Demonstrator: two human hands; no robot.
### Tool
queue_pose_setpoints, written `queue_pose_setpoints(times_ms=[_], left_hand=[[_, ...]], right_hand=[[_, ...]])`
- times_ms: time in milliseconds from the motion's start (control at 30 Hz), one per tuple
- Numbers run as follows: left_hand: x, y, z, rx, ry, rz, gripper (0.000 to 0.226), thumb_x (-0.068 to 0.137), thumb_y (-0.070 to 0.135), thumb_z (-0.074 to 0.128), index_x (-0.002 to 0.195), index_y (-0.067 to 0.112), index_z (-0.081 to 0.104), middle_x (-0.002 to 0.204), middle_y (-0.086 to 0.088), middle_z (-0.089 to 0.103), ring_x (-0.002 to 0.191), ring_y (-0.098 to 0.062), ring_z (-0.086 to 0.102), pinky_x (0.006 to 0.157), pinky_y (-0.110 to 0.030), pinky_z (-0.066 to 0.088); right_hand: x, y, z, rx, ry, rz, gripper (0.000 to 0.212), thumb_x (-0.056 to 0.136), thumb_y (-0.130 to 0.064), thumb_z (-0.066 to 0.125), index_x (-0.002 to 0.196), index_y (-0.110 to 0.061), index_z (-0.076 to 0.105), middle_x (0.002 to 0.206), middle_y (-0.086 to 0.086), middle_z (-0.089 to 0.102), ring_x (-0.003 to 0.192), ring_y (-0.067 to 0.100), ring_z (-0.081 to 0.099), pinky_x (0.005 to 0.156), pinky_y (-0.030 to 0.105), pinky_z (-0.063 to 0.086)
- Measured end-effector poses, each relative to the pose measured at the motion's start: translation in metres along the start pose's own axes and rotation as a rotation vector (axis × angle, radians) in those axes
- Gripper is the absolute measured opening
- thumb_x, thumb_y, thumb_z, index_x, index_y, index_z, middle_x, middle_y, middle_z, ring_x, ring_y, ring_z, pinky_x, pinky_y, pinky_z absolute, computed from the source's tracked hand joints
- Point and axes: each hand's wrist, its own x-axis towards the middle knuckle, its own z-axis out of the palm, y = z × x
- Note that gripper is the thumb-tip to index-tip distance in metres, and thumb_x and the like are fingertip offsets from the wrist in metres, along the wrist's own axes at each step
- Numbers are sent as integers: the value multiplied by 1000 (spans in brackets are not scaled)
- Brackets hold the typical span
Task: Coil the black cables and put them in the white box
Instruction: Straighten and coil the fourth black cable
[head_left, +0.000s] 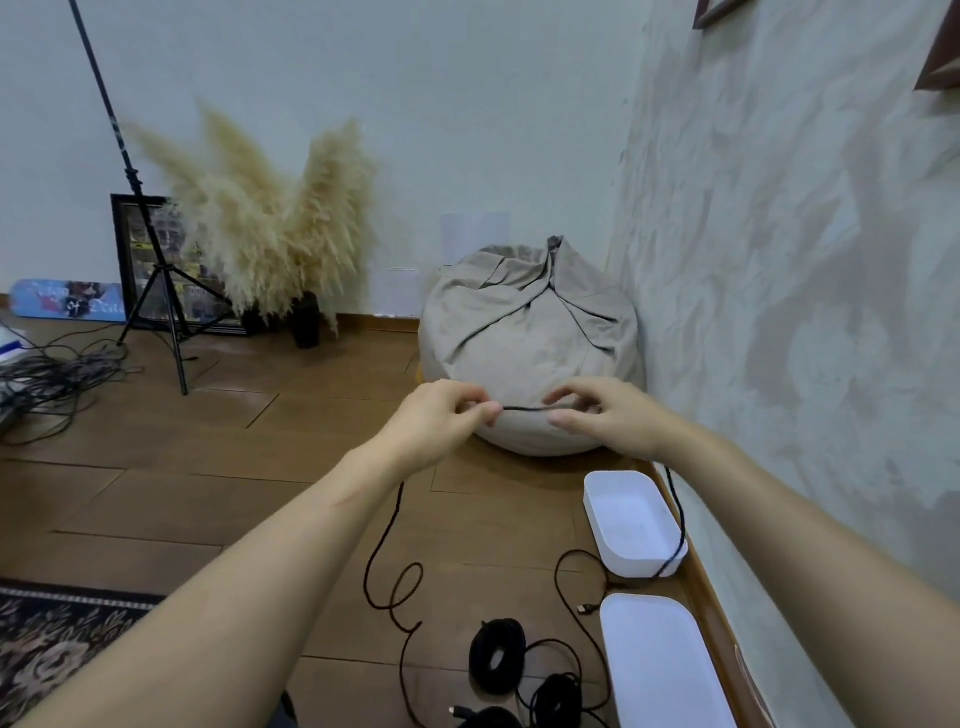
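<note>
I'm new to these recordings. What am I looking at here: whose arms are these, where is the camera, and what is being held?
No machine here: a person works with bare hands. The one camera sits on their head, looking forward and down, so both arms reach in from below. The left hand and right hand each pinch the black cable, a short stretch running between them; the rest hangs to the wooden floor. By the right wall stands the open white box, and nearer a second white piece, lid or closed box, I cannot tell. Coiled black cables lie beside it. A beige bean bag sits behind the hands.
</note>
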Motion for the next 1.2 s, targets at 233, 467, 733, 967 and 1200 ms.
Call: queue_pose_setpoints(times_ms=[233, 467, 733, 967, 1200], left_hand=[[-3, -18, -9, 68, 1, -64, 31, 99, 48, 58, 75, 30, 68, 56, 14, 51, 56, -5, 46, 57, -28, 37], [3, 14, 7, 103, 29, 93, 33, 97, 48, 61, 65, 44, 56, 62, 11, 57, 63, -7, 53, 57, -28, 37], [0, -19, -14, 122, 107, -42, 26, 97, 50, 60, 79, 31, 67, 69, 8, 62, 70, -10, 57, 61, -31, 43], [3, -2, -3, 59, 85, 33, 29, 96, 51, 62, 76, 31, 67, 66, 4, 60, 62, -9, 53, 59, -29, 41], [1, -3, 3, 100, 127, 31, 30, 98, 50, 59, 72, 35, 60, 63, 4, 58, 62, -11, 54, 58, -33, 40]], right_hand=[[-2, 5, -14, -259, 182, 52, 20, 100, -34, 58, 93, -25, 75, 79, -12, 64, 83, 16, 60, 75, 36, 45], [6, -17, 12, -94, 41, -87, 18, 97, -38, 60, 104, -28, 73, 81, -10, 65, 79, 12, 58, 70, 31, 41], [-5, 23, -14, -214, 129, 130, 17, 96, -42, 60, 107, -32, 69, 97, -8, 70, 97, 19, 63, 86, 40, 50], [7, -12, -5, -140, 152, -32, 20, 97, -40, 61, 104, -28, 76, 90, -2, 72, 86, 18, 63, 81, 42, 50], [0, -9, -4, -127, 126, 3, 23, 94, -45, 63, 110, -31, 71, 97, -8, 70, 93, 13, 62, 83, 34, 49]])
